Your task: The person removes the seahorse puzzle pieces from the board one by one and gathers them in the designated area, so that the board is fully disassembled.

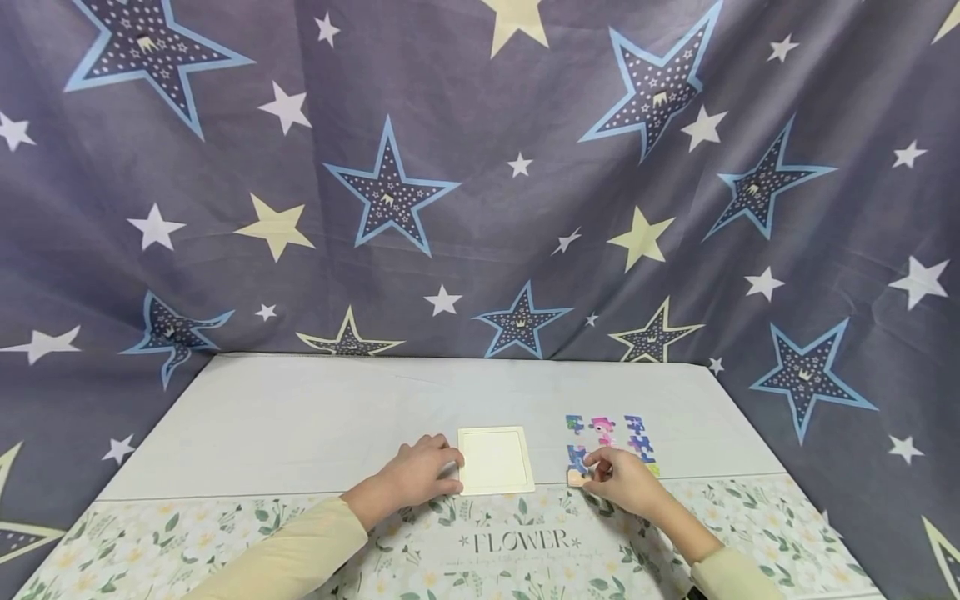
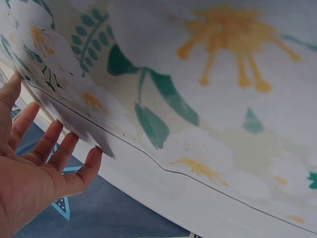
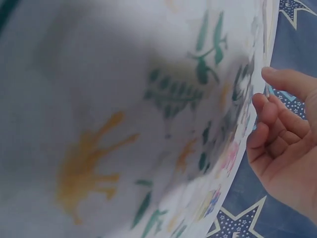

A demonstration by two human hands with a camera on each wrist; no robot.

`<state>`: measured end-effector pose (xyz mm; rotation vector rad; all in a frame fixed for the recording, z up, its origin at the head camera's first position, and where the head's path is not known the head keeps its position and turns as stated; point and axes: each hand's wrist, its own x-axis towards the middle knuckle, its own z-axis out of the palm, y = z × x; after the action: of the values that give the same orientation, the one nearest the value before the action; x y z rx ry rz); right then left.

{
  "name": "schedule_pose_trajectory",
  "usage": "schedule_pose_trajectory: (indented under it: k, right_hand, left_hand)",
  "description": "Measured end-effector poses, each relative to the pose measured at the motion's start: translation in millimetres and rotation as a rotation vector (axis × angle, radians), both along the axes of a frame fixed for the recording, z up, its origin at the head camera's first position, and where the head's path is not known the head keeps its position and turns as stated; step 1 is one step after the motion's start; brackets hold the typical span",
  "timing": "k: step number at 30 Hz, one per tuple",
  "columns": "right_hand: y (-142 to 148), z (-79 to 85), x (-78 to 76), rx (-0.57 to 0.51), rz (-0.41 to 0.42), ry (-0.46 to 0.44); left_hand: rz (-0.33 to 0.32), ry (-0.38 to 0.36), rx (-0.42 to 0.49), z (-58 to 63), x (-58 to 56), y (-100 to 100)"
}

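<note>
A shallow cream square puzzle tray [image 1: 495, 460] with a raised rim lies flat on the table. My left hand [image 1: 422, 473] is at its left edge, thumb and fingers spread, fingertips touching the rim; in the left wrist view the left hand [image 2: 44, 163] has slightly bent fingers. To the right of the tray, my right hand [image 1: 624, 481] pinches a peach-coloured puzzle piece [image 1: 576, 478] between thumb and forefinger at the lower left of the loose pieces. In the right wrist view the right hand [image 3: 290, 129] has its other fingers curled, and the piece is barely visible.
Other jigsaw pieces lie spread about the right hand: a blue one [image 1: 577, 457], a pink one [image 1: 602, 429], purple ones [image 1: 639, 442] and a green one [image 1: 574, 423]. Some are hidden behind the hand. A floral cloth [image 1: 517, 542] covers the table front; a starry curtain [image 1: 465, 275] hangs behind.
</note>
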<state>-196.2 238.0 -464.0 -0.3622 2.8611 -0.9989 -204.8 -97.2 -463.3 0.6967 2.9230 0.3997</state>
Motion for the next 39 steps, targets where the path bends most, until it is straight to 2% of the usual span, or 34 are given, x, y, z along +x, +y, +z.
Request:
schedule_pose_trajectory:
  k: [6, 13, 33, 39]
  right_hand:
    - [7, -2.4, 0.9, 0.007, 0.027, -0.010]
    - [13, -2.7, 2.8, 0.000, 0.031, -0.062]
    - [13, -1.1, 0.8, -0.018, 0.045, -0.100]
    - [14, 1.5, -1.7, -0.006, 0.075, -0.090]
  left_hand:
    - [-0.004, 0.003, 0.009, 0.5, 0.6, 0]
    - [0.001, 0.001, -0.001, -1.0, 1.0, 1]
    - [0.004, 0.006, -0.014, 0.7, 1.7, 1]
    - [0.000, 0.011, -0.008, 0.9, 1.9, 0]
